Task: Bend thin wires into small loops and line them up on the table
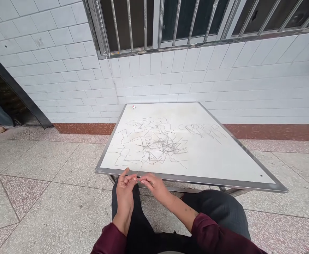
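Note:
Near the front edge of a white-topped table [212,155], my left hand [125,190] is pinched, thumb against fingers. A thin wire-like strand seems to rise from its fingertips, too fine to make out fully. Close beside it on the right, my right hand [155,185] has its thumb and fingers pressed together, its fingertips almost meeting the left ones. On the tabletop lies a tangled pile of thin dark wires [165,145], with bent pieces spread to its left. Several looped wires [200,129] lie towards the back right.
A small red-and-white item [134,107] sits at the table's back left corner, and a tiny dark piece [261,175] near the front right. Behind the table stands a white tiled wall [154,84] with a barred window. My knees are under the front edge.

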`<state>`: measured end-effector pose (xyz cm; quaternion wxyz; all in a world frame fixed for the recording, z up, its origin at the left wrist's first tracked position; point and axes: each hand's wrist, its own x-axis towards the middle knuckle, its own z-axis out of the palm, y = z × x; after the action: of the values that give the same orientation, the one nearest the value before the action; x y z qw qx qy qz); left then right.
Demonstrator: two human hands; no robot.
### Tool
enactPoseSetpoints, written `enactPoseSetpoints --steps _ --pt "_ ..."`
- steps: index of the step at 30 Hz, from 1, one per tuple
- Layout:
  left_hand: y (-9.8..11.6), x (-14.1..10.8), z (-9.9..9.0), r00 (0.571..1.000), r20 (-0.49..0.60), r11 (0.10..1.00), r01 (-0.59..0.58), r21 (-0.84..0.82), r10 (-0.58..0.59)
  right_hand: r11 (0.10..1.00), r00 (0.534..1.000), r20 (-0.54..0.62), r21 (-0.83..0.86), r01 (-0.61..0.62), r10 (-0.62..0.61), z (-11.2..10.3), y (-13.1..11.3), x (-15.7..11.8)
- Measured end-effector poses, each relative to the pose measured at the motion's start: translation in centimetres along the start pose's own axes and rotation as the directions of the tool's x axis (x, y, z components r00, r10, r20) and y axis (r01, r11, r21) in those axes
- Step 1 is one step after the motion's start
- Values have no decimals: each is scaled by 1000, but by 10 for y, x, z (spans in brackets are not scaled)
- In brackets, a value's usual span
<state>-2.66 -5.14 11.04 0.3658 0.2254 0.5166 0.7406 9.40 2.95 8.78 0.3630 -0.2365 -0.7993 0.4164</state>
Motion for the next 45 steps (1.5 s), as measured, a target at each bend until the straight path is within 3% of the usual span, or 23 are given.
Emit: enactPoseSetpoints --steps 4,10,17,22,24,27,31,34,36,40,42,45 --pt "6 -13 3 998 64 999 -11 46 8 965 979 -50 188 -185 198 -14 -19 1" --pt "12 -32 10 969 230 994 72 85 -90 824 938 -18 484 -295 347 -32 -41 3" --pt "28 -52 15 892 418 979 204 -25 -175 553 893 97 754 -354 440 -47 -65 -5" --pt "32 -63 20 839 519 974 220 -47 -164 499 883 85 798 -337 461 -50 -80 -7" --pt "31 -66 22 831 534 980 199 -19 -159 531 894 54 788 -311 444 -52 -84 -7" --pt "31 -66 20 854 492 985 170 41 -168 652 921 1 706 -277 390 -59 -86 -8" --pt "41 -49 8 941 275 980 183 78 -197 827 960 -10 509 -237 281 -76 -86 -13" --pt "60 -33 1 969 173 981 154 122 -174 928 981 34 318 -194 193 -85 -86 -18" --pt "73 -27 3 949 250 969 141 202 -190 971 989 68 197 -139 128 -87 -86 -20" --pt "86 -25 16 827 457 912 152 380 -328 997 989 146 67 -40 30 -89 -88 -20" --pt "86 -28 22 773 515 903 168 395 -370 999 986 167 29 -22 17 -92 -89 -19" --pt "81 -33 29 730 572 920 214 329 -374 1000 985 171 -25 -8 12 -97 -90 -20"
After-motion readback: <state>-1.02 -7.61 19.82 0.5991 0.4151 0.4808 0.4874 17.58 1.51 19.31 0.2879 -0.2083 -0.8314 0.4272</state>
